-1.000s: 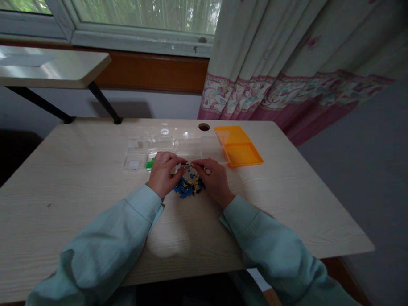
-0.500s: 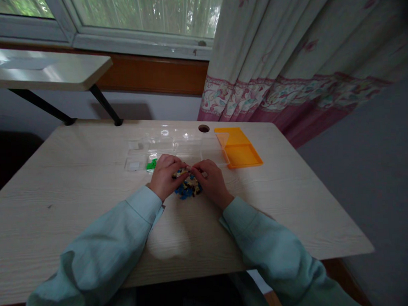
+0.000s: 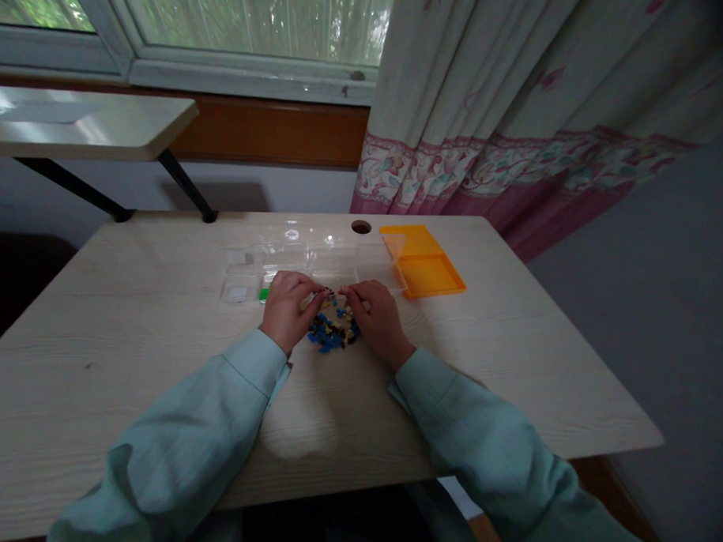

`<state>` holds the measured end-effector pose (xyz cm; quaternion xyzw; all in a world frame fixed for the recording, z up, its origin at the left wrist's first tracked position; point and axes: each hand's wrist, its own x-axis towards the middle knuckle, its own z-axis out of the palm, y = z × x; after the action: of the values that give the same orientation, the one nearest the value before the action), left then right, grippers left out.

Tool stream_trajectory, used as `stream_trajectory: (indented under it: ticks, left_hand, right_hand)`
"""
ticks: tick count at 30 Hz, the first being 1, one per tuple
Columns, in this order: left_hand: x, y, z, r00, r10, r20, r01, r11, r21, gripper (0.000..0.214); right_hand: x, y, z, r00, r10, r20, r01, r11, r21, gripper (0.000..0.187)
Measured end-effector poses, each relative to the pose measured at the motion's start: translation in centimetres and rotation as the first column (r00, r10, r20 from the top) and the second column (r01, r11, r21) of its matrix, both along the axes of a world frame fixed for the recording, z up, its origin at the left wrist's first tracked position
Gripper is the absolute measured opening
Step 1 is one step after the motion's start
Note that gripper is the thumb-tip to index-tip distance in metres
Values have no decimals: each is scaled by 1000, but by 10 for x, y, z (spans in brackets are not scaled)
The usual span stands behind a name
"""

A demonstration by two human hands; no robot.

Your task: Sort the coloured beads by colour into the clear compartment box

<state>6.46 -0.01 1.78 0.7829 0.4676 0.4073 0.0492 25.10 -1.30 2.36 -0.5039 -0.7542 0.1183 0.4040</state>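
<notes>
Over a small heap of tiny blue, yellow and dark building pieces (image 3: 333,334), both my hands hover with their fingertips close together but slightly apart. My left hand (image 3: 288,309) is closed in a pinch, with a tiny dark piece at its fingertips, too small to name. My right hand (image 3: 377,318) pinches too; whatever sits between its thumb and finger is too small to make out. Just behind my left hand, green pieces (image 3: 264,293) lie in one compartment of a clear plastic tray (image 3: 331,260), partly hidden by that hand.
An orange open box (image 3: 430,275) lies to the right of the clear tray and touches or overlaps its end. A round cable hole (image 3: 361,227) is at the table's back. On the left stands a raised shelf (image 3: 89,126) on black legs. A curtain (image 3: 480,124) hangs behind.
My fingertips have moved slightly apart, and more of the heap shows between them. My left hand has shifted a little left, covering more of the green pieces.
</notes>
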Motion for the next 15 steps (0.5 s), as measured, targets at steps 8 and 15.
stream_trajectory:
  ticks: [8,15]
  left_hand:
    - [-1,1,0,997,70,17,-70,998,3,22]
    - [-1,2,-2,995,94,30,-94,996,-5,20]
  right_hand:
    - [2,0,4,997,-46,-57,49,998,37,25]
    - [1,0,3,998,-47,-50,48,999,20,25]
